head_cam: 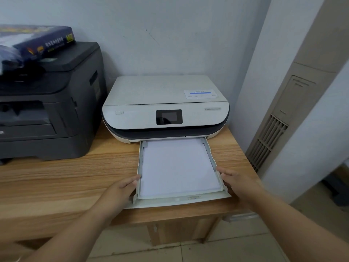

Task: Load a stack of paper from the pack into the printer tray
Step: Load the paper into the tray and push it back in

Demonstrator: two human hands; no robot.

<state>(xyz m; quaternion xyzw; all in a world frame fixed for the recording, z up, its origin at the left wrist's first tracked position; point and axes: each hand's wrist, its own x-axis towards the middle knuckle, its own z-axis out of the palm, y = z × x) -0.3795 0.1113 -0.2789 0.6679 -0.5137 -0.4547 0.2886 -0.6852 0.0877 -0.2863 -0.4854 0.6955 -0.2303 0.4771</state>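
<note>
Two hands: both at the pulled-out tray, one on each side.
Left hand (120, 188): fingers nearly straight, tips touching the outer face of the tray's left wall near the front corner. Not wrapped round it, holding nothing.
Right hand (238, 184): fingers extended and lying against the outer side of the right wall, near the front. No curl round anything.
Tray (177, 200): white, drawn out of the slot at the front of the white printer, rear end at the slot. Front rim sits near the table's front edge.
Paper stack (179, 167): white sheets lying flat inside the tray between the side walls. Back edge reaches the printer slot, front edge just behind the front rim.
White printer (166, 87): lid closed, dark screen (169, 116) at centre front, sticker (202, 94) on the right of the lid. It sits on the table against the wall.
Paper pack (43, 42): dark blue wrapper, lying on top of the black printer at upper left. Its near end is too blurred to tell whether it is open.
Black printer (47, 103): left of the white one on the same table, not touching it.
Table (56, 176): light wood grain.
Beige unit (268, 140): vent grille, standing in the corner to the right of the table.
</note>
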